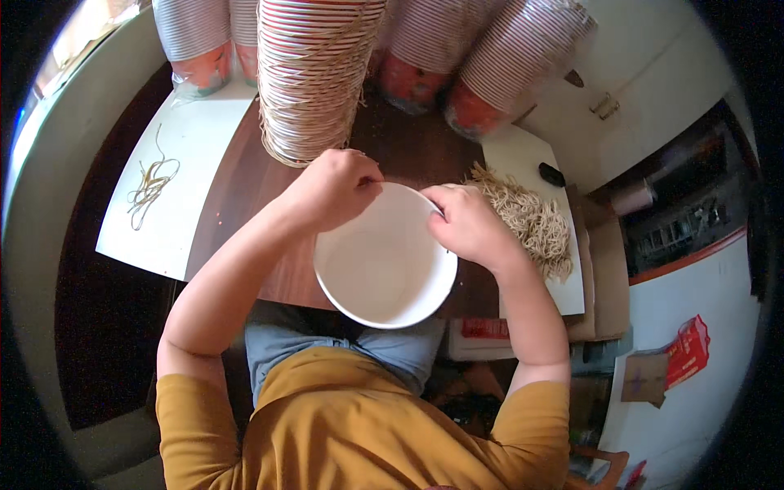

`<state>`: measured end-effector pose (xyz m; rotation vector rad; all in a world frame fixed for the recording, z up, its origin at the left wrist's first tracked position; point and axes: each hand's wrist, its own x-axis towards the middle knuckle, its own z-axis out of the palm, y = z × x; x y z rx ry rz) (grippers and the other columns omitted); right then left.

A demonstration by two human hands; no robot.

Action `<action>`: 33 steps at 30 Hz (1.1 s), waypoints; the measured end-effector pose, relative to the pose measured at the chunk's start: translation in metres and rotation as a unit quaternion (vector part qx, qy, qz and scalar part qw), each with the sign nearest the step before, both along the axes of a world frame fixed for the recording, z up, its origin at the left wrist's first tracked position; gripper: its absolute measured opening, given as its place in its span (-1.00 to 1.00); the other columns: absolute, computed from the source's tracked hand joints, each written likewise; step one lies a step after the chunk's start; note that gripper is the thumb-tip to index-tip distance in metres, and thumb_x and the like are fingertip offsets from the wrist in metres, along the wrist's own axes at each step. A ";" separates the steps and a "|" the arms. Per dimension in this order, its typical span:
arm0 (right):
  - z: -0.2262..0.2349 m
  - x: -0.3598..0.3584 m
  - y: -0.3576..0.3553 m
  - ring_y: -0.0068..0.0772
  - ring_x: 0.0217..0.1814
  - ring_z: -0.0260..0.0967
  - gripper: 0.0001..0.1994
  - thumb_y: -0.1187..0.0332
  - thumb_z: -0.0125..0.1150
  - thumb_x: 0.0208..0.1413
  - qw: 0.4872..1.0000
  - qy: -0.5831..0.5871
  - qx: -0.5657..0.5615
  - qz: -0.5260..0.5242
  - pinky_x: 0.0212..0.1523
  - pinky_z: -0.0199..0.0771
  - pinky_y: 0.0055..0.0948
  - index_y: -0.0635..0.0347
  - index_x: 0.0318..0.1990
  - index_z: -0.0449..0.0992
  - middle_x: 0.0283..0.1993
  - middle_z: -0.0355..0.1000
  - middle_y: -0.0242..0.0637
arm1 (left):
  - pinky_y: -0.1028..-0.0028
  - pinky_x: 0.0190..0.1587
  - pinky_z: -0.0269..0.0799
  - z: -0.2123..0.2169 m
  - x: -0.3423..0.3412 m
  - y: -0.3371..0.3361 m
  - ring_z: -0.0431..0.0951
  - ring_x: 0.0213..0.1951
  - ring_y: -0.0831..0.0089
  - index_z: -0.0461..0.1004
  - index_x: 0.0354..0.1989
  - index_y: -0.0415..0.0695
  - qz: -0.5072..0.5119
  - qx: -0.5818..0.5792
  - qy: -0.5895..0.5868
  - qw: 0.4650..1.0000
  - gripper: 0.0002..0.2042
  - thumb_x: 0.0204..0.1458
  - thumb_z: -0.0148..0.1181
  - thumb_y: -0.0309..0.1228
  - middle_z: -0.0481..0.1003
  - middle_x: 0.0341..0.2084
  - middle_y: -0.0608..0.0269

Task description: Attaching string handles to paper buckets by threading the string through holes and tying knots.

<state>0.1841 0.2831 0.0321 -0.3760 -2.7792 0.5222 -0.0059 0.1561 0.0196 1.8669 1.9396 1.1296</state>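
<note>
A white paper bucket [380,265] is tipped with its open mouth facing me, at the front edge of the brown table. My right hand [472,226] grips its rim at the upper right, the thumb bent over the edge. My left hand [336,189] is closed in a pinch against the far rim; what lies between its fingertips is hidden. Just beyond my left hand rises a tall stack of nested buckets [314,98] with beige cords hanging all round it. Right of my right hand lies a heap of beige cords [535,224].
More nested bucket stacks in clear plastic [518,61] line the back of the brown table [237,204]. A few loose cords [149,192] lie on the white board at left. A small black object [552,174] sits beyond the cord heap. A cardboard box [606,278] stands at right.
</note>
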 end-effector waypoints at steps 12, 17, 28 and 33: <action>0.082 0.052 0.002 -0.77 -0.44 0.24 -0.70 0.44 0.16 0.09 0.962 0.015 -0.225 -0.152 -0.37 0.32 -0.69 0.31 0.00 0.46 -0.40 0.34 -0.53 | 0.59 -0.20 0.41 -0.031 -0.003 -0.092 0.47 -0.31 0.62 0.49 -0.13 -0.32 0.108 0.036 -0.370 0.922 -0.79 0.16 0.11 -0.45 0.52 -0.39 0.30; 0.139 0.031 -0.024 -0.72 -0.35 0.31 -0.75 0.51 -0.01 0.09 0.936 0.013 -0.351 0.023 -0.28 0.33 -0.68 0.36 -0.09 0.48 -0.40 0.41 -0.47 | 0.58 -0.22 0.38 -0.010 0.010 -0.102 0.44 -0.31 0.61 0.51 -0.14 -0.29 0.102 0.136 -0.251 0.953 -0.82 0.07 0.12 -0.58 0.48 -0.34 0.24; 0.094 -0.024 -0.054 -0.75 -0.48 0.23 -0.76 0.53 -0.07 0.08 0.854 -0.025 -0.512 0.087 -0.44 0.21 -0.72 0.30 -0.16 0.51 -0.46 0.40 -0.46 | 0.53 -0.37 0.33 0.030 0.047 -0.074 0.40 -0.43 0.55 0.52 -0.21 -0.21 -0.045 0.112 -0.180 0.976 -0.71 -0.09 0.38 -0.39 0.50 -0.38 0.28; 0.085 -0.024 -0.052 -0.79 -0.45 0.23 -0.82 0.52 -0.02 0.12 0.825 -0.001 -0.557 0.100 -0.44 0.21 -0.75 0.30 -0.17 0.49 -0.43 0.40 -0.42 | 0.47 -0.42 0.42 0.034 0.047 -0.075 0.50 -0.49 0.43 0.54 -0.32 -0.21 -0.035 0.111 -0.163 0.980 -0.88 -0.04 0.27 -0.48 0.51 -0.49 0.21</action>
